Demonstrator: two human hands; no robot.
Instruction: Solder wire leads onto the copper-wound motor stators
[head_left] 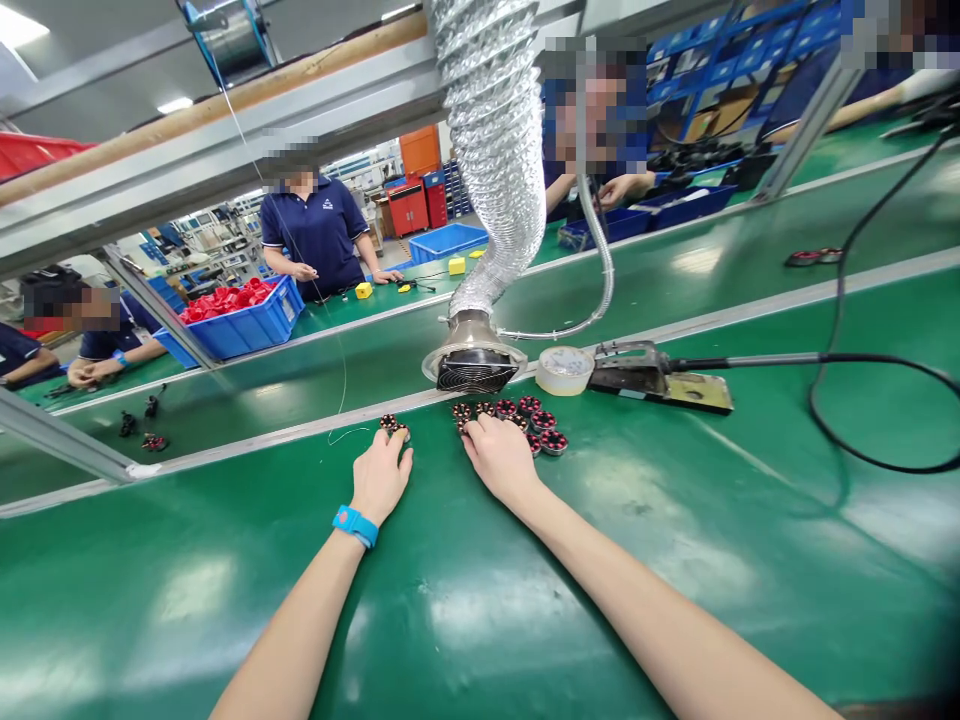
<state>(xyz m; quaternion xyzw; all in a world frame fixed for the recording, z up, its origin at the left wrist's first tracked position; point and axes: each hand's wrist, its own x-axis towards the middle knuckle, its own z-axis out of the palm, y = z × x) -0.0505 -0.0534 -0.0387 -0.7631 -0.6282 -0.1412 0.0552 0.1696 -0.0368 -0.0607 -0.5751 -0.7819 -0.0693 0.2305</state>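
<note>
On the green work surface (435, 560), my left hand (381, 472), with a blue wrist strap (355, 526), has its fingers closed on a small round motor stator (402, 432). Another stator (388, 422) sits just beyond its fingertips. My right hand (501, 455) reaches into a group of similar stators, its curled fingers on one at the group's left side (460, 424); the palm hides part of the group. Stators with red-tinted windings (553, 441) lie to the right of that hand. A thin wire (346, 436) hangs near my left hand.
A fan-fronted fume hood (475, 370) hangs from a silver duct (495, 150) just behind the stators. Right of it are a tape roll (564, 370) and a soldering iron stand (660, 380) with a looping black cable (840, 357). Co-workers sit and stand across a belt (360, 370).
</note>
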